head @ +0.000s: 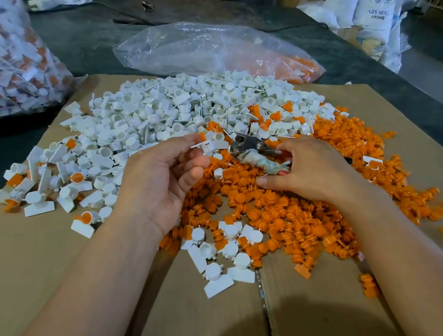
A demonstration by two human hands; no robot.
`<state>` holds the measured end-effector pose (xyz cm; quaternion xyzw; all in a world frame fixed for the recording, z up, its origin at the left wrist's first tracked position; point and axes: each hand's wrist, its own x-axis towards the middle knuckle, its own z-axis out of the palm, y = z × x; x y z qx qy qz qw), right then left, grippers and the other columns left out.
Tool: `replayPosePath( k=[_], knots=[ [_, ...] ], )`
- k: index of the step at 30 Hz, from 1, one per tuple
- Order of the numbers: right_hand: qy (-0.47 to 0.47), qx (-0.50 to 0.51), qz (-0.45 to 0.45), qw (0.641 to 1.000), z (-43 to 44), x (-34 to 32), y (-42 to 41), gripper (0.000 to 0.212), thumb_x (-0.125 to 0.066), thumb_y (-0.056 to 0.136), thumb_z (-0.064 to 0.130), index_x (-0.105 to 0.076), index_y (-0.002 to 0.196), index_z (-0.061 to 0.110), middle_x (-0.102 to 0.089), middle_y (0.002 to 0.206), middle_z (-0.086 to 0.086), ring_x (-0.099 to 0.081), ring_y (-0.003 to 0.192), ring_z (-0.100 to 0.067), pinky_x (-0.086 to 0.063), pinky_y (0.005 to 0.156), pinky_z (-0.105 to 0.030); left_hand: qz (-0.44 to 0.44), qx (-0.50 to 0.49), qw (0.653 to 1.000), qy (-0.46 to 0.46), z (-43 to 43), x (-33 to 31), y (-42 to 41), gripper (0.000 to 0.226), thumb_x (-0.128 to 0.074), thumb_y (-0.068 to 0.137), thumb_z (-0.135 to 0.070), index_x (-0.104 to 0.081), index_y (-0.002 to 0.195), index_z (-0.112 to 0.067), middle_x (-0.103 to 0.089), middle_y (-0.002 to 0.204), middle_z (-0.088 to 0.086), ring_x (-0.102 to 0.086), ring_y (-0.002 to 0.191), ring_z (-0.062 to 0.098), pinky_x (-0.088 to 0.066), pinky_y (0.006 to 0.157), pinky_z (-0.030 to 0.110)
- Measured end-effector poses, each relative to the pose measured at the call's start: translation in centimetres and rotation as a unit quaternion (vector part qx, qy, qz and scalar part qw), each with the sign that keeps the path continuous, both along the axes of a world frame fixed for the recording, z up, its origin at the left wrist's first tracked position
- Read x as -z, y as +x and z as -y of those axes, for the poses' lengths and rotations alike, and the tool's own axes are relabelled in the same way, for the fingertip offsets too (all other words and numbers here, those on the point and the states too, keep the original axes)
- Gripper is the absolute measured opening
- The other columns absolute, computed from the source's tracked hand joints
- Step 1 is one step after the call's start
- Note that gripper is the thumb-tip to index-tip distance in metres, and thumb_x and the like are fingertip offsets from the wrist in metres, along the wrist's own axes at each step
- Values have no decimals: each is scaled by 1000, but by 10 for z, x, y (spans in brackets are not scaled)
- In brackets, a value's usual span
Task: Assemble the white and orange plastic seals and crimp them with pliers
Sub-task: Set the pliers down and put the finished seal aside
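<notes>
Seal being lined up for crimping.

The left hand [157, 179] is pinching a white seal [207, 145] in a narrow, raised grip, probably so that the pliers [249, 148] can reach it. The right hand [310, 173] is wrapping its grip round the taped handles. The pliers' head is lying just right of the left grip, near the seal, above the orange pieces [282, 216].
</notes>
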<state>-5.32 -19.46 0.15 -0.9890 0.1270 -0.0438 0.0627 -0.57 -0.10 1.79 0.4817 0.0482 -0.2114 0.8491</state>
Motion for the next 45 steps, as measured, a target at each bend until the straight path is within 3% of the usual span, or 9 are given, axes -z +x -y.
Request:
replayPosePath(
  k=[13, 29, 35, 40, 45],
  knots=[
    [1, 0, -11, 1000, 0, 1, 0, 74, -60, 69, 65, -51, 122, 15, -52, 117, -7, -46, 107, -21, -29, 76, -28, -1, 6, 1000, 9, 0, 3, 2, 8, -62, 81, -9, -65, 81, -1, -57, 45, 1, -55, 37, 5, -42, 34, 10],
    [5, -2, -20, 1000, 1, 0, -1, 77, -60, 70, 65, -47, 127, 15, -49, 122, -7, -44, 112, -22, -31, 80, -29, -46, -8, 999, -23, -2, 1, 3, 17, -51, 88, -2, -61, 74, -2, -52, 41, 2, -49, 32, 5, -40, 32, 10],
    [6, -3, -22, 1000, 0, 0, -1, 80, -60, 70, 65, -45, 131, 15, -48, 125, -8, -44, 115, -23, -35, 89, -31, -51, -10, 998, -32, -3, 2, 4, 16, -51, 88, -2, -61, 75, -2, -53, 41, 2, -50, 32, 5, -39, 32, 10],
    [12, 1, -21, 1000, 0, 0, -1, 82, -61, 70, 65, -43, 132, 15, -47, 126, -7, -43, 116, -23, -35, 90, -31, -45, -50, 988, -136, -9, 4, 10, 8, -55, 88, -5, -62, 90, -3, -64, 53, 4, -61, 45, 6, -46, 41, 11],
    [11, 4, -27, 1000, 0, 0, -1, 84, -60, 70, 66, -41, 134, 15, -45, 130, -8, -42, 120, -23, -35, 95, -34, -51, -161, 948, -270, -21, 2, 21, 7, -56, 88, -2, -60, 94, 0, -69, 65, 9, -68, 60, 11, -51, 51, 15]
  ],
)
